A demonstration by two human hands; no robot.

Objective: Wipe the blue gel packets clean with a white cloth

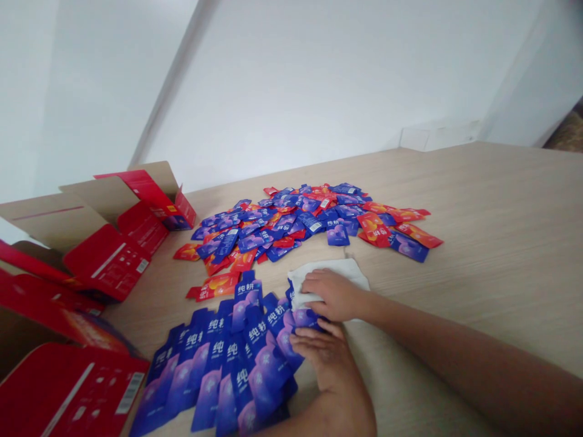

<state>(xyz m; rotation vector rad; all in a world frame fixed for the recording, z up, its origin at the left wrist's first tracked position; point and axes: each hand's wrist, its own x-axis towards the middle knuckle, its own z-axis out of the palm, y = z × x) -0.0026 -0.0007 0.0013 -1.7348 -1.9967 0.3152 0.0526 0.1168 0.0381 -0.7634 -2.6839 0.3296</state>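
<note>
My right hand (334,294) is closed on a folded white cloth (353,270), pressing it over a blue-and-purple sachet (304,317) on the table. Just below, my left hand (321,352) has its fingers at the lower end of that same sachet, seemingly holding it; the fingertips are partly hidden. To the left of my hands lies an overlapping spread of blue sachets (218,364) with purple fruit pictures and white lettering. One blue sachet (247,300) rests across the top of this spread. An orange-red sachet (218,285) lies just behind it.
A loose heap of mixed blue and red sachets (282,221) lies farther back. Several open red cartons (109,261) stand along the left side, flaps up. A white wall (319,91) closes off the back of the wooden table (478,243), and a white box-like object (437,135) sits against it.
</note>
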